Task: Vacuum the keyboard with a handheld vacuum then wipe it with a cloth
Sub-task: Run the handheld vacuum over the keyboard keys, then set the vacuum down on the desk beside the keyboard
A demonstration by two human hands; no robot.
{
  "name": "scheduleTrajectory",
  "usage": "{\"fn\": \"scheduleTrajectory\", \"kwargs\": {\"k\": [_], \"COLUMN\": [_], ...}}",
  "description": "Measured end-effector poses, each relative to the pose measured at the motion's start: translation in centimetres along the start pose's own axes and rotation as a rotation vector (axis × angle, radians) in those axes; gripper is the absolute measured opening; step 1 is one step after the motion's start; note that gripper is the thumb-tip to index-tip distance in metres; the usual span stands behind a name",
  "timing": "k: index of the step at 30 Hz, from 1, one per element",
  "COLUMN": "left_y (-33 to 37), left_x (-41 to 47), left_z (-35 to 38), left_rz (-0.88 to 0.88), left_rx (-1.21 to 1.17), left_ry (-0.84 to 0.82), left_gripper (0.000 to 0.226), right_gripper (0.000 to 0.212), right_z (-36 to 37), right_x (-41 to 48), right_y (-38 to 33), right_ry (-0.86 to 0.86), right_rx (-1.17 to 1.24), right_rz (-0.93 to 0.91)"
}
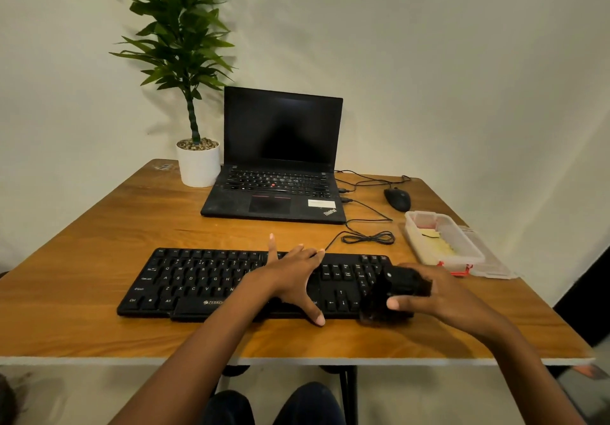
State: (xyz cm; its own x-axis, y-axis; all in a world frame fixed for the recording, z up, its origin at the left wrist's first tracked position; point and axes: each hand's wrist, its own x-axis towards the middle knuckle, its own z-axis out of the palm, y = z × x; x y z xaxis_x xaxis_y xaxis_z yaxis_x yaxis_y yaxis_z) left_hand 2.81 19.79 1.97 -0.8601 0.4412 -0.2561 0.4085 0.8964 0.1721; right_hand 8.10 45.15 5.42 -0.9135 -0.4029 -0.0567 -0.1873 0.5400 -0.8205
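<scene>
- Your right hand (439,296) is wrapped round the little black vacuum (392,292), which sits on the number-pad end of the keyboard (198,282).
- Your left hand (293,279) is splayed flat across the middle keys, probably pinning the board so it won't slide (smart).
- The plastic box (462,253) just to the right holds something yellow, maybe the cloth.

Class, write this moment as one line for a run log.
stage: vacuuming | left hand: spread on keyboard | right hand: grips handheld vacuum at keyboard's right end | wipe: pending
</scene>
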Motion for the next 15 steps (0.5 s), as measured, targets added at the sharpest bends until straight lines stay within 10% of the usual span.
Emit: {"fn": "scheduleTrajectory", "kwargs": {"k": [11,15], "left_y": [-0.5,-0.7], "left_x": [0.2,0.2], "left_z": [-0.9,-0.8], "left_rz": [-0.021,-0.015], "left_rx": [0.035,0.021], "left_ry": [-0.096,-0.098], "left_gripper": [0.124,0.123], "right_gripper": [0.039,0.044], "right_z": [-2.4,-1.0], "right_x": [8.1,5.6], "right_y": [3.4,3.1], "right_ry": [0.595,0.552], "right_rx": [0.144,0.044], "right_rz": [-0.010,0.024]}}
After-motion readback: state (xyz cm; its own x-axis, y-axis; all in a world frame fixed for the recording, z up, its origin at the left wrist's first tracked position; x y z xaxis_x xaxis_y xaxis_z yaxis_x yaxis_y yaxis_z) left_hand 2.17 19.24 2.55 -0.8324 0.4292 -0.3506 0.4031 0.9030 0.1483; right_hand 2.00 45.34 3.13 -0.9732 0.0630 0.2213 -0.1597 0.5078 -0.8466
